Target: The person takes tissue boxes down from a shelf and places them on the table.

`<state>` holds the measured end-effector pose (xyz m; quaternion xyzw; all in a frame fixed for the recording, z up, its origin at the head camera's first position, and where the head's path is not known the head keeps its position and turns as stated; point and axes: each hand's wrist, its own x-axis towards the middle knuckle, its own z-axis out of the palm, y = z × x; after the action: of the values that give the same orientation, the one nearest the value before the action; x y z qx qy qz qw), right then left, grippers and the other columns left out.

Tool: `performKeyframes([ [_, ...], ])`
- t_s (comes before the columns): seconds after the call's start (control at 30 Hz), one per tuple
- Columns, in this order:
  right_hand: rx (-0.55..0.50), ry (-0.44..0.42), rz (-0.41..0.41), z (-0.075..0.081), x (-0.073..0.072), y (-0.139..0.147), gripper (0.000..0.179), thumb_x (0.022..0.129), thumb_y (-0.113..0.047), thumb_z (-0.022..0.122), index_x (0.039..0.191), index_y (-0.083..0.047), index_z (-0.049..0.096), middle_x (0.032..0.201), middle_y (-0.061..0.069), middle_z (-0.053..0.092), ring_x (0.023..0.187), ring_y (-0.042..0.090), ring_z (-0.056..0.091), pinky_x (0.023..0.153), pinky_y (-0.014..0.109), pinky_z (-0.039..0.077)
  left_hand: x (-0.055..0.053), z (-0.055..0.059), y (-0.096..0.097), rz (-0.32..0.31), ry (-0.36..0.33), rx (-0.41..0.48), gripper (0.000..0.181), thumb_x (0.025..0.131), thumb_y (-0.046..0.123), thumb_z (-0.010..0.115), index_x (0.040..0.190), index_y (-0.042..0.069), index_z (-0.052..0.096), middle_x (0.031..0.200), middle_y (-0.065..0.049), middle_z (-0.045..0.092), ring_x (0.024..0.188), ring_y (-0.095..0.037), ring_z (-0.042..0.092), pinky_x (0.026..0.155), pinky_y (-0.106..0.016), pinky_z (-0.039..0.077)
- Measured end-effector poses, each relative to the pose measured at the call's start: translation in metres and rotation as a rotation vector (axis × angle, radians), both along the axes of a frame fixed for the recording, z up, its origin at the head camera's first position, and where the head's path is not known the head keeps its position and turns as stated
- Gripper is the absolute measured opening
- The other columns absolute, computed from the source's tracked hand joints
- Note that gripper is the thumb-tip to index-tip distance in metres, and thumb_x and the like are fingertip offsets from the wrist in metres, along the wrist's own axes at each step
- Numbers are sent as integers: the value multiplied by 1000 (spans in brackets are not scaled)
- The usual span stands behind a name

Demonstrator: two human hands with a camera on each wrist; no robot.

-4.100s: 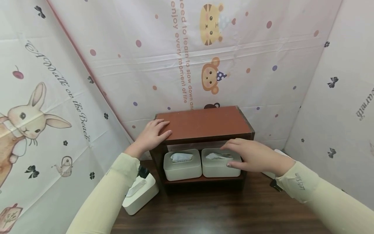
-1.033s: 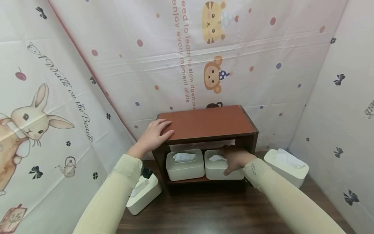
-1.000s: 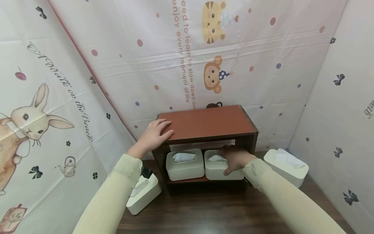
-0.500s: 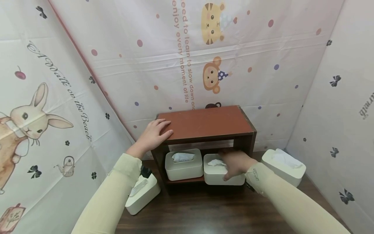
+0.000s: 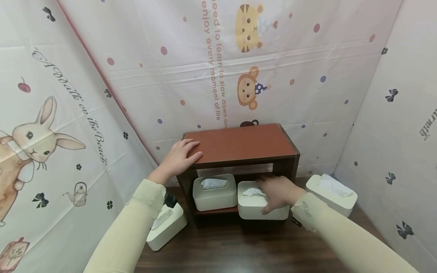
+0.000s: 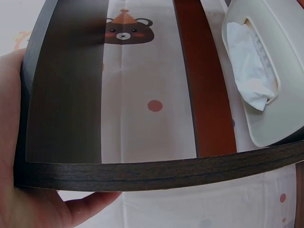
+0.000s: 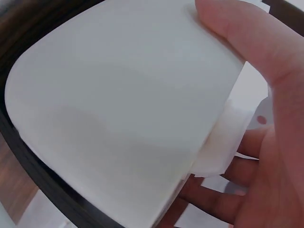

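My left hand rests on the top left corner of a small brown shelf, fingers relaxed on its surface. With my right hand I grip a white tissue box in the right half of the shelf opening, thumb on the front and fingers behind. Its front now juts past the shelf's front edge, and a white tissue pokes out of its top. In the right wrist view the thumb presses the tissue box, with several fingers on the far side. A second tissue box sits beside it on the left.
A tissue box lies on the dark wood floor left of the shelf, partly behind my left sleeve. Another tissue box stands to the right. Printed curtains hang close behind and on both sides.
My right hand has come down from above the right tissue box, taken hold of it and drawn it forward, partly out of the shelf. My left hand has stayed on the shelf.
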<state>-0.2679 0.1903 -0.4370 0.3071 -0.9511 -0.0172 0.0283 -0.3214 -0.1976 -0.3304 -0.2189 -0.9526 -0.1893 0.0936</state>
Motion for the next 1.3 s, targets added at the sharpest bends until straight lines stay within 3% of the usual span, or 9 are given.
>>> performKeyframes([
  [0.23, -9, 15, 26, 13, 15, 2, 93, 64, -68, 97, 129, -8, 68, 119, 8, 70, 103, 33, 68, 72, 50, 60, -3, 0, 0, -2, 4, -13, 69, 111, 58, 56, 165, 16, 52, 172, -14, 41, 160, -40, 31, 128, -62, 27],
  [0.73, -44, 95, 86, 41, 58, 19, 103, 62, -68, 97, 137, -6, 65, 118, 5, 67, 95, 27, 64, 70, 45, 59, -3, -1, 0, -7, 6, -4, 69, 110, 57, 57, 165, 15, 53, 172, -15, 41, 159, -41, 32, 128, -63, 27],
  [1.3, -76, 136, 49, 45, 97, 68, 109, 59, -68, 99, 142, -8, 63, 129, 2, 66, 109, 27, 65, 74, 46, 61, 0, -1, -1, -14, 0, 15, 69, 110, 56, 58, 165, 15, 53, 172, -15, 41, 160, -41, 31, 128, -63, 27],
])
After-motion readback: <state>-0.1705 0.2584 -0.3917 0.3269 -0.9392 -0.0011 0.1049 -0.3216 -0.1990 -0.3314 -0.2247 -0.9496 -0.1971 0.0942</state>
